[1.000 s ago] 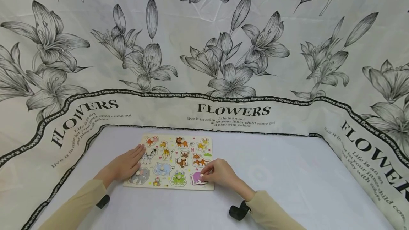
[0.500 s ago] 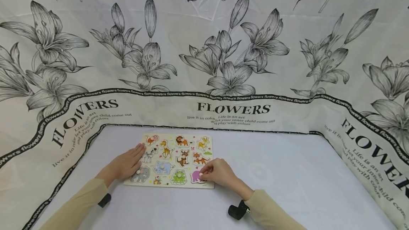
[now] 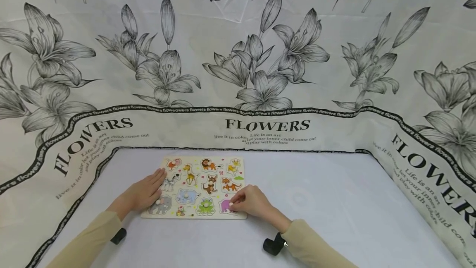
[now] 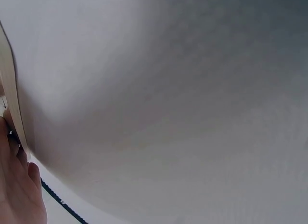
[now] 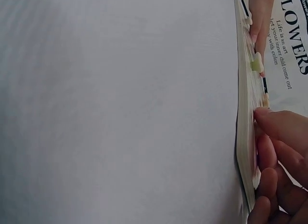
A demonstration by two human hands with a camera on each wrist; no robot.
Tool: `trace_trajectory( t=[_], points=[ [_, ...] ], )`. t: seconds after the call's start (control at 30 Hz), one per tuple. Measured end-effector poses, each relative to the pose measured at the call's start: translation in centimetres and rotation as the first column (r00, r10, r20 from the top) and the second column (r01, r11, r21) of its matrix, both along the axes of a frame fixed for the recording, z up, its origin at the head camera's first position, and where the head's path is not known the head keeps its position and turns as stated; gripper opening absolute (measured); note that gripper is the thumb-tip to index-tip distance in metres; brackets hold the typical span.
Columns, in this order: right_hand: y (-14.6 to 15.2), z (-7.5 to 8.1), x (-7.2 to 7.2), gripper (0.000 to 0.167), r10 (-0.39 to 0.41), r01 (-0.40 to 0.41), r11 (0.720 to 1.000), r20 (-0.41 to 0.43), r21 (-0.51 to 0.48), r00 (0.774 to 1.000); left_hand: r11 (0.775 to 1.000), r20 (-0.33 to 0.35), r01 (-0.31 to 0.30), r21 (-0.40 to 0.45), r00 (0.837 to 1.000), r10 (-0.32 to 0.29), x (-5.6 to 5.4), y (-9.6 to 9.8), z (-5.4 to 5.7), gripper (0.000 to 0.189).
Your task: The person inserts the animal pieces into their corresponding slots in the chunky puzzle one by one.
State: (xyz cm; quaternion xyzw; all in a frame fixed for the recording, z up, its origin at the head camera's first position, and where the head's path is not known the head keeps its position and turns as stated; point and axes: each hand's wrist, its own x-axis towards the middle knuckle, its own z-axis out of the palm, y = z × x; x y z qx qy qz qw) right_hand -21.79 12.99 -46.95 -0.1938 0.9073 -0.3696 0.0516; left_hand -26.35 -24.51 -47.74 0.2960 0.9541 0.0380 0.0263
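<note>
A wooden peg puzzle board (image 3: 219,216) with animal pieces lies flat on the table. My right hand (image 3: 253,202) pinches the white knob of a purple animal puzzle piece (image 3: 224,205) at the board's near right corner. That piece sits level in its outline, its right part hidden by my fingers. In the right wrist view, the right hand's fingers (image 5: 284,132) are bent close over the board's edge. My left hand (image 3: 145,191) rests along the board's left edge, fingers extended. The left wrist view catches part of this hand (image 4: 21,190) beside the board's side (image 4: 10,79).
Beside the purple piece is a green frog piece (image 3: 206,206), then a blue animal (image 3: 186,196) and a grey elephant (image 3: 161,205). A lion (image 3: 210,165) and giraffe (image 3: 190,174) fill the far rows. White cloth (image 3: 327,210) covers the table; a flower-printed curtain (image 3: 193,129) stands behind.
The purple piece was slightly tilted with its edge showing, and now lies flatter in its place, still pinched. The left hand stays on the board. The head view has shifted slightly.
</note>
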Motion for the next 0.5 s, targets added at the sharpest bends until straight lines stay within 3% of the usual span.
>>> trace_trajectory(
  t=[0.3,0.5],
  points=[
    [0.11,-0.19,0.51,0.015,0.032,-0.032,0.999,0.003,0.012,0.999,0.999,0.02,-0.02,0.026,1.0,0.02,0.17,-0.23,-0.55,0.058],
    [0.85,0.06,0.82,0.019,0.108,-0.106,0.994,0.069,-0.031,0.992,0.999,0.054,-0.036,0.032,0.998,0.035,0.58,-0.13,-0.23,0.058]
  ],
)
